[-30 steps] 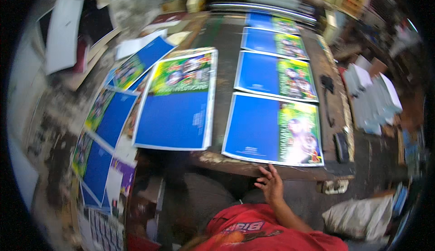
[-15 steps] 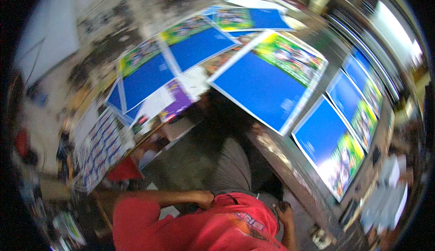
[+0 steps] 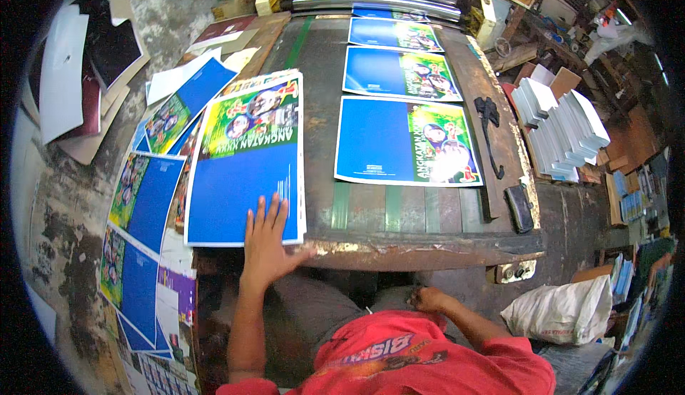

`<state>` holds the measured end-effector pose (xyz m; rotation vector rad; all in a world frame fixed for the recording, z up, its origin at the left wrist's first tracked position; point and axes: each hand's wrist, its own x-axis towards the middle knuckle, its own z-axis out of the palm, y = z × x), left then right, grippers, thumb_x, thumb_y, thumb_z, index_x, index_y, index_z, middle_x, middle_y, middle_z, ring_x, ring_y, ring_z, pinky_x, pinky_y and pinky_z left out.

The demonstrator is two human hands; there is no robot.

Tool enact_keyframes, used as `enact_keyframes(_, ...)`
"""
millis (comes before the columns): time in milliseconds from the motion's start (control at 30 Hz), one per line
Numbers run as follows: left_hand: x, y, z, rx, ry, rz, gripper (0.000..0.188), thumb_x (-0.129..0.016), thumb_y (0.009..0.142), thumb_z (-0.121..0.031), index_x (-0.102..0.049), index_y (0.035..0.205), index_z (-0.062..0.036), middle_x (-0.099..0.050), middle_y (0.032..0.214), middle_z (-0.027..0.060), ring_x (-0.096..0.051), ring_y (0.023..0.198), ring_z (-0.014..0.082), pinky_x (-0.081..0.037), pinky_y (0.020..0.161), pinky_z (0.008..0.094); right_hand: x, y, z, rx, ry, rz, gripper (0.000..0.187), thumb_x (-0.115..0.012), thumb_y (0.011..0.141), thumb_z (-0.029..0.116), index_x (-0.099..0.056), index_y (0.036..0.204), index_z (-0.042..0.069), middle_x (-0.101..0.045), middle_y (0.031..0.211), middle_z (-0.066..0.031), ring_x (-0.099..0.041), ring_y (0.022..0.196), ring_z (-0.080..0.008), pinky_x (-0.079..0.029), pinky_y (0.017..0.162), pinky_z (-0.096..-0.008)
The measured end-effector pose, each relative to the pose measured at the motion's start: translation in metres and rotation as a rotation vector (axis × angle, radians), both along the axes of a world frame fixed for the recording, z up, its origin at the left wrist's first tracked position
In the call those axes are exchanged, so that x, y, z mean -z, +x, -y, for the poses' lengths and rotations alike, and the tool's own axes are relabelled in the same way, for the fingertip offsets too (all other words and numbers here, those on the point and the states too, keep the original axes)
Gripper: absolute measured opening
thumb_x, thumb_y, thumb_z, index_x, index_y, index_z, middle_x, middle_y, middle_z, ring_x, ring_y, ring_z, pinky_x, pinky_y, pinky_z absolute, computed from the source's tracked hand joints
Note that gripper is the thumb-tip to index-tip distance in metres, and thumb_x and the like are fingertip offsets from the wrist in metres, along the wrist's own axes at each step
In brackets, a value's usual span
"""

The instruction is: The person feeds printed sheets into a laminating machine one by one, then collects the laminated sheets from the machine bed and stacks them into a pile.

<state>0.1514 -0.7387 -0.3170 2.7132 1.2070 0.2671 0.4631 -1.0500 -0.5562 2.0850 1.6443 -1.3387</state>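
Note:
A stack of printed sheets point(image 3: 246, 195), blue with a green picture panel, lies at the table's left front. On its lower edge my left hand point(image 3: 265, 245) rests, fingers spread and nothing gripped. My right hand point(image 3: 429, 299) is in my lap by the red shirt, its fingers curled; whether anything is inside them is hidden. To the right of the stack, a row of similar sheets runs away from me across the dark tabletop, the nearest sheet point(image 3: 374, 138) lying flat. More blue sheets point(image 3: 132, 270) overlap along the left side.
Rollers point(image 3: 378, 2) cross the far end of the dark table point(image 3: 314, 74). A black strap point(image 3: 489, 134) and a dark pouch point(image 3: 519, 208) lie near its right edge. White paper stacks point(image 3: 553, 138) stand beyond that edge; a white sack point(image 3: 564, 309) sits at lower right.
My view has swung to the right, toward the rollers. The left hand has gone from my waist onto the stack; the right hand has shifted from my side into my lap.

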Motion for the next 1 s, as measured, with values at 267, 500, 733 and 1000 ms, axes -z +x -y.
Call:
enact_keyframes(267, 0.033, -0.034, -0.002, -0.31, -0.353, 0.71, 0.045, -0.058, 0.093, -0.035, -0.06, 0.122, -0.0003, -0.062, 0.123, 0.0171, -0.051, 0.124, 0.0388, -0.019, 0.114, 0.0513, -0.15, -0.05, -0.13, 0.13, 0.051, -0.97, 0.042, -0.053, 0.097, 0.043, -0.064, 0.115, 0.007, -0.067, 0.092, -0.0071, -0.061, 0.087, -0.0163, -0.05, 0.081, -0.0339)
enact_keyframes(500, 0.001, -0.009, 0.014, 0.141, -0.126, 0.587, 0.023, -0.065, 0.089, -0.024, -0.071, 0.107, -0.0109, -0.071, 0.107, 0.0068, -0.06, 0.116, 0.0325, -0.019, 0.113, 0.0561, -0.196, -0.025, -0.216, 0.495, 0.309, -1.268, 0.047, -0.056, 0.096, 0.038, -0.056, 0.131, 0.006, -0.067, 0.091, -0.0052, -0.062, 0.082, -0.0127, -0.051, 0.078, -0.0301)
enact_keyframes(733, -0.01, 0.013, 0.017, 0.119, -0.011, 0.085, 0.083, -0.075, 0.072, -0.053, -0.048, 0.139, -0.0112, -0.028, 0.155, 0.0148, -0.014, 0.145, 0.039, -0.008, 0.114, 0.0606, -0.152, -0.03, -0.198, 1.082, 0.254, -1.474, 0.031, -0.051, 0.098, 0.034, -0.055, 0.1, 0.003, -0.062, 0.072, -0.0093, -0.057, 0.058, -0.0154, -0.053, 0.067, -0.0376)
enact_keyframes(1000, 0.021, -0.011, -0.005, -0.024, -0.054, 0.116, 0.078, -0.06, 0.084, -0.058, -0.043, 0.142, -0.0078, -0.032, 0.153, 0.013, -0.019, 0.145, 0.0369, -0.009, 0.116, 0.0549, -0.114, -0.052, -0.163, 1.331, 0.227, -1.475, 0.045, -0.039, 0.102, 0.044, -0.053, 0.112, 0.003, -0.067, 0.087, -0.0126, -0.056, 0.059, -0.0147, -0.053, 0.071, -0.0402)
